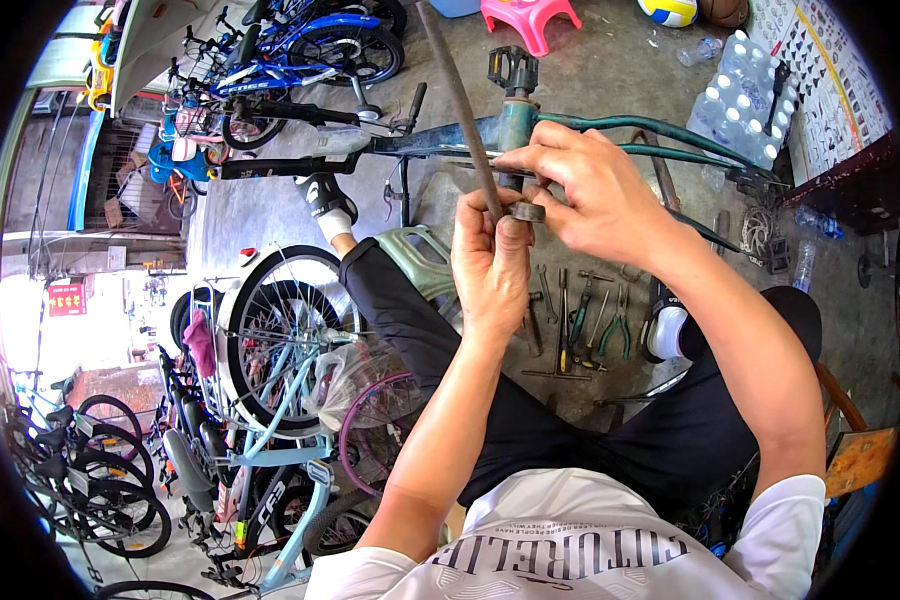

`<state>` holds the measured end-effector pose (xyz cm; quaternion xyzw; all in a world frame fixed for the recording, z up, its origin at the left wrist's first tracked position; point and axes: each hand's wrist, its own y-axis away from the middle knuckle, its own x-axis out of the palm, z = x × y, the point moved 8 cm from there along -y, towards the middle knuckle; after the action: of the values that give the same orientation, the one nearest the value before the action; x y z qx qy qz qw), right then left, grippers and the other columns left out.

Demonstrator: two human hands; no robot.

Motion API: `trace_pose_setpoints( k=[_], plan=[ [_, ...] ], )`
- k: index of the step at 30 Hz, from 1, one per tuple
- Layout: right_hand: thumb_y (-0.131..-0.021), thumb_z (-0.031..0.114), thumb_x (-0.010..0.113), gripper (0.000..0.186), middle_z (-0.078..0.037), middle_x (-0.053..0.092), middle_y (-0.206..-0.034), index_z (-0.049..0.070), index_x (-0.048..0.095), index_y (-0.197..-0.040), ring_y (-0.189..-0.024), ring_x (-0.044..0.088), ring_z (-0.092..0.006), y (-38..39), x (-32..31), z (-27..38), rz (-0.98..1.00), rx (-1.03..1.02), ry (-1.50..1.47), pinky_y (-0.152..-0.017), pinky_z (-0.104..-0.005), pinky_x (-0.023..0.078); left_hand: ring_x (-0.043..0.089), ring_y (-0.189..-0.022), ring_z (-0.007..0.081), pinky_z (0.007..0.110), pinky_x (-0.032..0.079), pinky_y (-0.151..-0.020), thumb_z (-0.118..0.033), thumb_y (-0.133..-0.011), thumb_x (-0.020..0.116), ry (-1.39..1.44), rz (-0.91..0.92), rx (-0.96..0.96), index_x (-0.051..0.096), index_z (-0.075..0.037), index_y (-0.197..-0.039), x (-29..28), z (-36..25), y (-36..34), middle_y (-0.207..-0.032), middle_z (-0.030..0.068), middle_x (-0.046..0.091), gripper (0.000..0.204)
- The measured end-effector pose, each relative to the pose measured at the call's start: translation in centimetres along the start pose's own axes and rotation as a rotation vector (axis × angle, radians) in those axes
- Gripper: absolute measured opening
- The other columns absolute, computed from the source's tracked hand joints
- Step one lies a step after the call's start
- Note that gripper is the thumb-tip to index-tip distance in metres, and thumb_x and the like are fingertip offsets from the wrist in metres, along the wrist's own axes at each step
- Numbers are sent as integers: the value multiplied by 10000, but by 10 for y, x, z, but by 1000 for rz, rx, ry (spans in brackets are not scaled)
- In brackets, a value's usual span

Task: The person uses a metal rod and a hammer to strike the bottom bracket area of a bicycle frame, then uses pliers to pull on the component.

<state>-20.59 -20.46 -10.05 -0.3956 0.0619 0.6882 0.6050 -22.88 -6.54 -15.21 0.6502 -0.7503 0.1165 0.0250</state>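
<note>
My left hand (pixel 492 262) is closed round the lower end of a long, rusty metal rod (pixel 457 95), which slants up and to the left. A short, round metal piece (pixel 527 212) sits by its thumb tip. My right hand (pixel 595 188) is curled at the near end of the bicycle frame's bottom bracket (pixel 516 128), its thumb beside the round piece. What its fingers grip is hidden. The dark green bicycle frame (pixel 660 152) lies across in front of me, a black pedal (pixel 513 68) on its far side.
Pliers (pixel 615 333), wrenches and screwdrivers lie on the floor between my legs. A pale green stool (pixel 417 262) stands left of my hands, with a bicycle wheel (pixel 288 335) beyond. Packed bottles (pixel 745 100) stand far right, a pink stool (pixel 530 20) at the back.
</note>
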Motion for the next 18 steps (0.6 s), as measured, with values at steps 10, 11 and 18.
trace_pose_setpoints(
  k=[10,11,18],
  plan=[
    [-872,141,631,314,-92,646,-1020,69,738,-1158,-974,648,-299,0,-2,-6,-3,-7,-27,-876,-435,481,374,-528,5,172,268,-436,-411,-1057,610,-22,7,3,537,-119,-1199,5,1,-1,-813,-32,546,333],
    [-863,130,636,312,-90,647,-1022,67,736,-1152,-977,646,-301,0,-3,-5,0,-15,-35,-880,-434,481,372,-527,6,173,269,-435,-411,-1059,606,-24,12,20,537,-116,-1201,4,2,-2,-814,-31,546,334],
    [-778,-4,611,409,-133,659,-1129,28,692,-1178,-1054,660,-315,5,-26,26,-99,-100,-233,-934,-408,527,356,-532,2,170,272,-446,-362,-1101,544,-87,-142,51,530,-81,-1299,-11,-10,13,-806,-24,528,345]
  ],
)
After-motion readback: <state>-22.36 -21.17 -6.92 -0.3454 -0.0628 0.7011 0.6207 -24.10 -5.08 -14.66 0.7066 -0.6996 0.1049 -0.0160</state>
